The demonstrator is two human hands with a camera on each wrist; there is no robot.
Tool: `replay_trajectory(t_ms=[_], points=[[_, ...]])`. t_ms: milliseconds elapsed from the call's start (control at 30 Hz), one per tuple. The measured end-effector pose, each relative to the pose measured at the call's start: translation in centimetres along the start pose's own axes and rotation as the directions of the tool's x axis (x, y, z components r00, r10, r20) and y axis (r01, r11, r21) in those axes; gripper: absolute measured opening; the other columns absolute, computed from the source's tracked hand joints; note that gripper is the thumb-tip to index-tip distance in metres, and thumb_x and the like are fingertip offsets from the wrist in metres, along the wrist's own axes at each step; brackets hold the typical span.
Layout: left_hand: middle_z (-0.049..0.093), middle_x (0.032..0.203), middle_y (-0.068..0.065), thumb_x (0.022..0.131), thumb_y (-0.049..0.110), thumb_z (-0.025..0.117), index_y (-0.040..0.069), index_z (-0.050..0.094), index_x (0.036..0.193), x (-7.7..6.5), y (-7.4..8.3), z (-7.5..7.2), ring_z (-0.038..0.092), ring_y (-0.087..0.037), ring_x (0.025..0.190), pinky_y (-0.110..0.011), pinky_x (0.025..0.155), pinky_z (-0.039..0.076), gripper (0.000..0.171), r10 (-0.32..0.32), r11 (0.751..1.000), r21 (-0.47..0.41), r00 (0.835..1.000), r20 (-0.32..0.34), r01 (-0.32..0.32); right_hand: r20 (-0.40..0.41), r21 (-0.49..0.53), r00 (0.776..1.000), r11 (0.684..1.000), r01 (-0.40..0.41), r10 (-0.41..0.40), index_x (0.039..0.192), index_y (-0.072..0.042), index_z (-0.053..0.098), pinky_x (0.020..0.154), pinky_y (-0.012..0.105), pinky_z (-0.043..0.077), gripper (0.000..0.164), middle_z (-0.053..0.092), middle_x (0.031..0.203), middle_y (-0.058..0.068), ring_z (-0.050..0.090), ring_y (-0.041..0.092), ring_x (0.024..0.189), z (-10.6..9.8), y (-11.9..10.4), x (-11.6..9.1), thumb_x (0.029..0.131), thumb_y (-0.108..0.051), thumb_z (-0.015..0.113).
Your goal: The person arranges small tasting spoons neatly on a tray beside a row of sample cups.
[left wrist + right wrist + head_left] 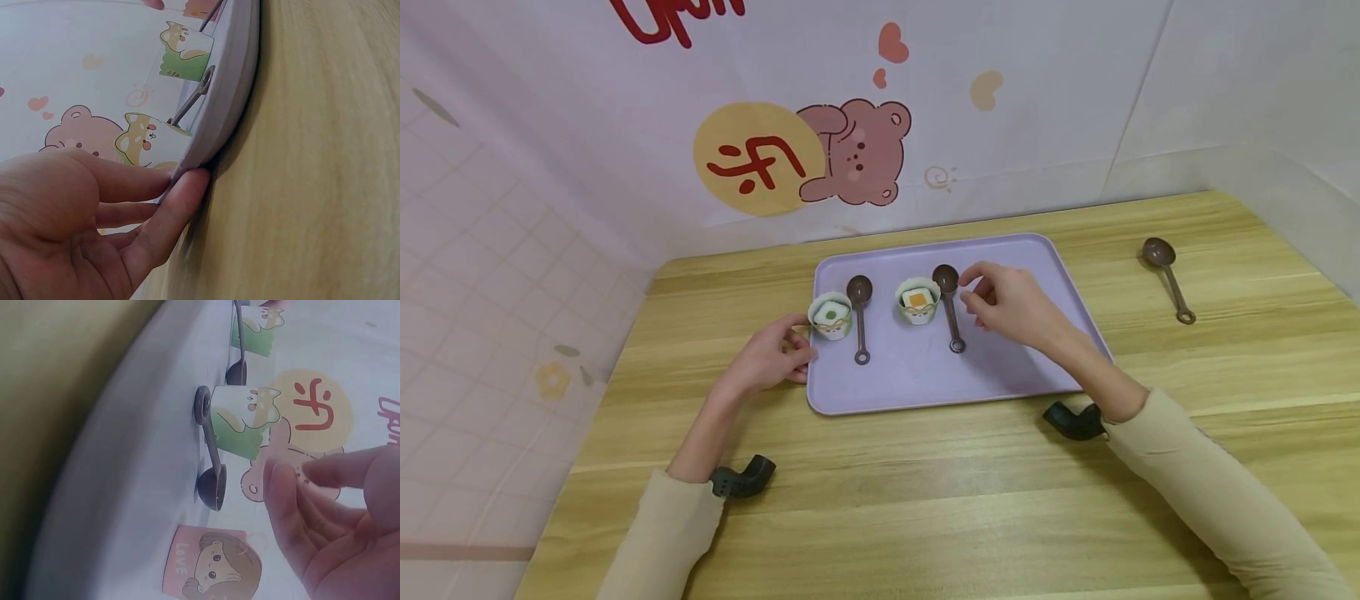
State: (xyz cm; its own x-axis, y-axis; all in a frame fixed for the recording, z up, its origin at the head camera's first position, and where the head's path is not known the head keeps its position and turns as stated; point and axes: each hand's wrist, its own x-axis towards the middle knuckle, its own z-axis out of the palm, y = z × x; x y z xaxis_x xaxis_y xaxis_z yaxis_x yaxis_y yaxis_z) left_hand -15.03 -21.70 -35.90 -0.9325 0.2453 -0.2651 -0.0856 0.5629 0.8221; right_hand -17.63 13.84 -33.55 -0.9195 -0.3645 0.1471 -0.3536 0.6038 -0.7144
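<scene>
Head, purple tray: lying on the table, carrying, left to right, green-dot cup, left spoon, orange-square cup, middle spoon.
Head, third spoon: lying right of the purple tray.
Left wrist, left hand: pinching the purple tray's left rim between thumb and fingers.
Right wrist, right hand: hovering above the purple tray near middle spoon, fingers hanging loosely curled, leaving a narrow thumb-forefinger gap, holding nothing.
Right wrist, pink cup: standing on the purple tray, right of middle spoon.

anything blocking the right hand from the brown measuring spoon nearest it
Nothing visible: only a gap separates the right hand from the brown measuring spoon; the pink LOVE cup stands off to one side.
</scene>
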Motion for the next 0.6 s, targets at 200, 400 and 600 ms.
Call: replay_trajectory(t_ms=[200, 400, 600], points=[[0.057, 0.106, -0.021, 0.099, -0.001, 0.060, -0.005, 0.036, 0.149, 0.1, -0.1, 0.0, 0.066, -0.019, 0.072, -0.033, 0.066, 0.065, 0.055, -0.002, 1.000, 0.001, 1.000, 0.002, 0.002, 0.002, -0.026, 0.995, 0.995, 0.098, -0.098, 0.113, 0.001, 0.064, 0.052, 0.022, 0.052, 0.018, 0.071, 0.081, 0.013, 0.065, 0.020, 0.063, -0.3, 0.1, -0.2, 0.097, -0.005, 0.064], [0.057, 0.107, -0.022, 0.099, -0.001, 0.060, -0.005, 0.036, 0.150, 0.0, 0.0, 0.0, 0.066, -0.019, 0.071, -0.033, 0.066, 0.065, 0.056, -0.006, 1.000, -0.002, 1.000, 0.006, 0.006, -0.027, -0.050, 0.989, 0.989, 0.141, -0.142, 0.111, -0.002, 0.066, 0.056, 0.020, 0.051, 0.015, 0.072, 0.084, 0.012, 0.065, 0.018, 0.065, -0.8, 0.3, -0.4, 0.096, -0.005, 0.065], [0.057, 0.106, -0.021, 0.099, -0.001, 0.060, -0.005, 0.035, 0.150, 0.1, 0.1, 0.0, 0.066, -0.019, 0.071, -0.033, 0.065, 0.064, 0.057, -0.003, 1.000, -0.002, 1.000, 0.009, 0.003, -0.052, -0.059, 0.982, 0.982, 0.178, -0.181, 0.112, -0.001, 0.066, 0.055, 0.022, 0.051, 0.016, 0.072, 0.083, 0.012, 0.064, 0.017, 0.065, -1.5, 0.7, -0.5, 0.096, -0.004, 0.064]])
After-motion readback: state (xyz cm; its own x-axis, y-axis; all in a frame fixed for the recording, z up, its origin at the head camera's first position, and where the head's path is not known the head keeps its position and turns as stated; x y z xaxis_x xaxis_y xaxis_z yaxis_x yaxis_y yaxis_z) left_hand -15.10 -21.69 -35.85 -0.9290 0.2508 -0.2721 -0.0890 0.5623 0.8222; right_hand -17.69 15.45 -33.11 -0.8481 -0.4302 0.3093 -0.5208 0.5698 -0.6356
